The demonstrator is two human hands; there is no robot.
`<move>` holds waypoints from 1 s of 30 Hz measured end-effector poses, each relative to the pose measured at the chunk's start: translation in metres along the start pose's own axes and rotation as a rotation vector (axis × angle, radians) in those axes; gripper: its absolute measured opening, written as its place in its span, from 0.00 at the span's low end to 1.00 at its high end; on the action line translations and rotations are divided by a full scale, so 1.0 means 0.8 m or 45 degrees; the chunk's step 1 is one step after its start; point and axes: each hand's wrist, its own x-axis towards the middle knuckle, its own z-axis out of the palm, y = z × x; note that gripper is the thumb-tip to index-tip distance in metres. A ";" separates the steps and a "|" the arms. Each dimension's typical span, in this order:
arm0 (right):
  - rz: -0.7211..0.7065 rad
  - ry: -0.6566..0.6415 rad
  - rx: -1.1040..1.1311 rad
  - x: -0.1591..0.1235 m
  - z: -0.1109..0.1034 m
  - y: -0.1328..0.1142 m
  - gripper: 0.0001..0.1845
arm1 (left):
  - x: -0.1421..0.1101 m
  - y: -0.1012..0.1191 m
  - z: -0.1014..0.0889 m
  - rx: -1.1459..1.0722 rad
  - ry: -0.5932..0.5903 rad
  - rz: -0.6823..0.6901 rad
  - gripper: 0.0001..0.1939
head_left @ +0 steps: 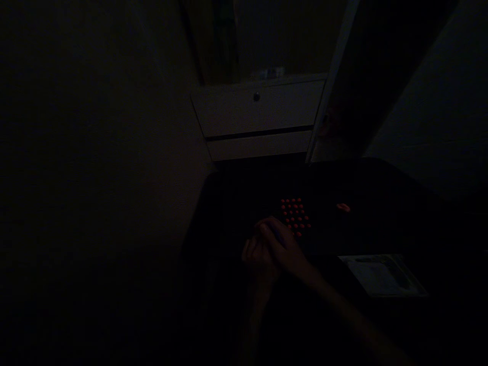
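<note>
The scene is very dark. My two hands meet over a dark table top (pixel 381 203), just in front of a grid of several small red-orange dots (pixel 294 216). My right hand (pixel 282 246) reaches in from the lower right and lies over my left hand (pixel 254 259). The fingers of both look curled together; whether anything is between them is lost in the dark. A single small orange piece (pixel 343 207) lies apart, to the right of the grid.
A pale flat sheet or tray (pixel 381 277) lies at the table's right front. Behind the table stands a light cabinet with a drawer and round knob (pixel 256 96). A pale upright edge (pixel 328 101) rises at the right.
</note>
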 end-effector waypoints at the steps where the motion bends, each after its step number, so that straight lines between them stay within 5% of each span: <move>1: 0.002 0.014 0.011 0.000 0.000 0.000 0.13 | 0.002 0.000 -0.001 -0.003 0.010 -0.003 0.12; 14: 0.027 0.304 0.028 -0.002 0.011 0.022 0.11 | -0.007 -0.005 0.009 0.011 0.022 -0.287 0.07; 25: 0.256 0.399 0.203 0.002 0.011 0.017 0.20 | -0.012 -0.018 0.001 -0.414 -0.213 -0.510 0.16; 30: 0.327 0.454 0.159 0.001 0.017 0.033 0.27 | -0.019 -0.026 0.001 -0.632 -0.268 -0.768 0.21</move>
